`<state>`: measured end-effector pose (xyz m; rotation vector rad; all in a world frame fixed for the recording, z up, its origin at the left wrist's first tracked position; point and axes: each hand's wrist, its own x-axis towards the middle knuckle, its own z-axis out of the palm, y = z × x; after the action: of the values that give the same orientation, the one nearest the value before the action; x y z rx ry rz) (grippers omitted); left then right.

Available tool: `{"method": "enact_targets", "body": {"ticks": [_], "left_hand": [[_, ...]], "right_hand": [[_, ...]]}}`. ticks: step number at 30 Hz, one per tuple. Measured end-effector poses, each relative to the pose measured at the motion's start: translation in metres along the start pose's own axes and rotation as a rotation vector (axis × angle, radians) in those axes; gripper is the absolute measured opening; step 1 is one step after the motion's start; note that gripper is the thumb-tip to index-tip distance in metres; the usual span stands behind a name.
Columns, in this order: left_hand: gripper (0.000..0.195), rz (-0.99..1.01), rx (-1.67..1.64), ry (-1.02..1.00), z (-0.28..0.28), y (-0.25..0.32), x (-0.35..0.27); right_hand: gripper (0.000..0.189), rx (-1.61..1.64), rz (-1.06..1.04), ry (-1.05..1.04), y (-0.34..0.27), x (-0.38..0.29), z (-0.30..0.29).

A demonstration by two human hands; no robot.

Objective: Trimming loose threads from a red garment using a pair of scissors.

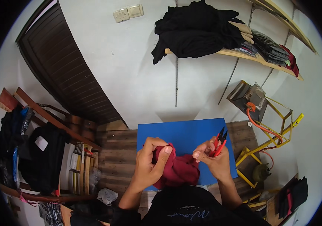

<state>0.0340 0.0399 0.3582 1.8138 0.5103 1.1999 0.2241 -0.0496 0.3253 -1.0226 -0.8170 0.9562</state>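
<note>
A dark red cloth (182,172) hangs bunched in front of me, over the near part of a blue tabletop (177,132). My left hand (152,162) pinches its upper edge between thumb and fingers. To the right of the cloth is my right hand (213,158), its thumb and forefinger tips together. Red-handled thread snips (219,144) with dark blades are held in that hand, blades pointing up and apart from the cloth. Whether a thread sits between the right fingertips is too small to tell.
A wall shelf (223,52) bears black garments (194,31) and plastic-wrapped packs. At right stands a yellow metal frame (262,135) with an orange hose (262,128). On the left, a wooden rack (56,121) holds dark clothing (45,158). A crumpled plastic bag (107,196) lies nearby.
</note>
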Motion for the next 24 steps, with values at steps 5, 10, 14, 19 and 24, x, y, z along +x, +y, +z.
{"method": "enact_targets", "body": {"ticks": [5, 10, 14, 19, 24], "left_hand": [[0.010, -0.070, 0.034, -0.063, 0.001, -0.001, -0.004], [0.010, -0.150, 0.044, -0.102, 0.001, 0.000, -0.008], [0.009, -0.163, 0.025, -0.100, -0.001, 0.000, -0.009], [0.010, -0.155, 0.064, -0.141, -0.002, 0.003, -0.010], [0.015, -0.060, 0.193, -0.185, 0.005, 0.000, -0.009]], "right_hand": [[0.042, 0.036, 0.015, 0.015, -0.002, 0.002, 0.004], [0.029, 0.231, 0.158, -0.078, -0.010, 0.003, 0.008], [0.023, 0.390, 0.218, -0.081, -0.016, 0.006, 0.012], [0.025, 0.365, 0.220, -0.134, -0.019, 0.005, 0.015], [0.033, 0.262, 0.131, -0.209, -0.007, 0.005, 0.025]]}}
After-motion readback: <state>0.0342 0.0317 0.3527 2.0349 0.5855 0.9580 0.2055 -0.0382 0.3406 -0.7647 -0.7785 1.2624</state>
